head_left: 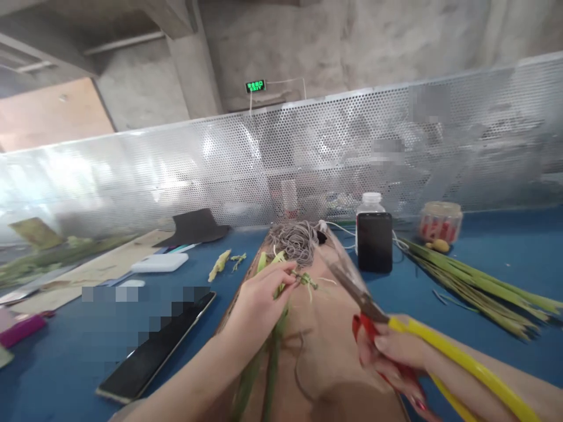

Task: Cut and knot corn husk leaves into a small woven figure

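My left hand (257, 302) pinches long green leaf strips (276, 357), with a short knotted or braided end sticking out past the fingertips. The strips hang down toward me over a brown board (334, 357). In my right hand (393, 351) is a pair of scissors (372, 310) with red and yellow handles. Its blades point forward and left, blurred and a little to the right of the leaf end, apart from it. A heap of grey cord (299, 241) rests on the board's far end, beyond my left hand.
A dark phone (374, 243) stands before a clear bottle (372, 202). Long green leaves (479, 281) and a jar (441, 221) lie right. A long black flat object (160, 346), a white object (160, 262) and plant scraps (219, 265) lie left. Perforated metal panel (308, 158) behind.
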Demonstrator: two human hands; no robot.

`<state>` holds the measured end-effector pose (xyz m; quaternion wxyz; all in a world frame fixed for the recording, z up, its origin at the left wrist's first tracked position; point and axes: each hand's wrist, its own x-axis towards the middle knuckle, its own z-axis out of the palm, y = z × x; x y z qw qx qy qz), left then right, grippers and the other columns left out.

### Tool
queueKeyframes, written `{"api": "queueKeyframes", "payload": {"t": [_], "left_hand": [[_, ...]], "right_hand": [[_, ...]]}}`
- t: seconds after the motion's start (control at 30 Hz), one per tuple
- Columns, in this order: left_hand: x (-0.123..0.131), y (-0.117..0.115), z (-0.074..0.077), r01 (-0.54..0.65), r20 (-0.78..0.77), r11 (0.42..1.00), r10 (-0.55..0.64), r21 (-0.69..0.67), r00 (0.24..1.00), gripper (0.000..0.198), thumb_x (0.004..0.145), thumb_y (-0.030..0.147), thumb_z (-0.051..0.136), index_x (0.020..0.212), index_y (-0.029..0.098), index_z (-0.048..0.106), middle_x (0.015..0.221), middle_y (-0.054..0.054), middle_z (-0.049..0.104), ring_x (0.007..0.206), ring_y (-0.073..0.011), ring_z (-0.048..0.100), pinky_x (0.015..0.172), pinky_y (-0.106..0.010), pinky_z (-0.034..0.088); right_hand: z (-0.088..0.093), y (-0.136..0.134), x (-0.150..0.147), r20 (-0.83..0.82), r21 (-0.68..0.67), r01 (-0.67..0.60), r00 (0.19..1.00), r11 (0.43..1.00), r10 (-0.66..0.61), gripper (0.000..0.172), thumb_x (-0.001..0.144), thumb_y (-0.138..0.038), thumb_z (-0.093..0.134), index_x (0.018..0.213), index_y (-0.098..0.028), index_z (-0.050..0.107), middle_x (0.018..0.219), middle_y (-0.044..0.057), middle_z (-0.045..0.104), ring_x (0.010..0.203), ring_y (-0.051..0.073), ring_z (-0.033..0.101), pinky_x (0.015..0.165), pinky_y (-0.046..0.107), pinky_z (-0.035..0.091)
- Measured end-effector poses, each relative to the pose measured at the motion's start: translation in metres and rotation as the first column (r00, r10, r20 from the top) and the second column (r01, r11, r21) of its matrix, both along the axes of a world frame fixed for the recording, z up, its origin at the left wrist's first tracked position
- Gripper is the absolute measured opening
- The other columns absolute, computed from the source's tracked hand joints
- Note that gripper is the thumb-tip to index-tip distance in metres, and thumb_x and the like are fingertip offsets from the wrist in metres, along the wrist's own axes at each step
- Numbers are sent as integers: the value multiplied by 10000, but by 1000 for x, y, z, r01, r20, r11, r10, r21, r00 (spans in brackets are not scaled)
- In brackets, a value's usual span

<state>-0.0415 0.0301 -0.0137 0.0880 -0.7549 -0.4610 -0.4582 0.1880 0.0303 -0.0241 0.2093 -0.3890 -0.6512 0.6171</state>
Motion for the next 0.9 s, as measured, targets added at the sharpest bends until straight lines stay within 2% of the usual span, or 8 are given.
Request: {"api": "queueKeyframes", "payload": {"t": [0.1, 0.2, 0.33, 0.53, 0.73, 0.9], "left_hand": [[-5, 1, 3, -36, 26, 999, 36, 13, 999, 119, 748, 108, 522, 692, 187, 591, 985, -66, 666, 917, -178, 617, 833, -337, 495], [-5, 0, 5, -18, 47, 999, 17, 30, 999, 113, 755, 118, 521, 689, 189, 579, 1009, -61, 657, 940, -174, 606, 841, -341, 488], [-4, -3, 7, -15, 60, 998, 11, 61, 998, 115, 745, 105, 532, 671, 189, 560, 1017, -55, 656, 927, -168, 610, 829, -337, 495], [1, -9, 9, -20, 104, 992, 7, 123, 995, 100, 754, 121, 542, 685, 191, 560, 1060, -53, 636, 937, -156, 604, 840, -311, 498], [2, -12, 8, -2, 18, 980, -2, 199, 1000, 100, 768, 112, 530, 711, 191, 552, 1076, -56, 627, 944, -138, 599, 832, -283, 508], [1, -13, 8, 12, -49, 970, 0, 242, 999, 113, 778, 86, 506, 752, 183, 556, 1099, -71, 612, 977, -136, 585, 849, -279, 502]], "right_hand": [[-6, -3, -3, 85, 57, -40, 996, 998, 35, 294, 704, -453, 558, 617, -173, 542, 384, -52, 387, 340, 78, 424, 326, 174, 338], [-6, -3, -2, 130, 93, -50, 991, 994, 38, 303, 728, -427, 550, 564, -172, 540, 386, -40, 418, 387, 96, 479, 334, 170, 353], [2, -5, 6, 161, 100, -52, 986, 994, 35, 382, 793, -435, 452, 530, -168, 525, 352, -57, 398, 328, 74, 452, 308, 146, 320], [11, -9, 10, 202, 136, -50, 979, 989, 21, 385, 793, -391, 466, 489, -163, 524, 336, -59, 434, 281, 51, 439, 299, 125, 277], [11, -9, 7, 257, 170, -60, 966, 984, 14, 404, 821, -402, 384, 512, -181, 522, 306, -75, 394, 252, 45, 411, 309, 125, 277], [2, 1, 7, 295, 202, -64, 956, 977, 1, 333, 789, -402, 451, 537, -204, 542, 366, -30, 483, 356, 82, 493, 343, 159, 340]]}}
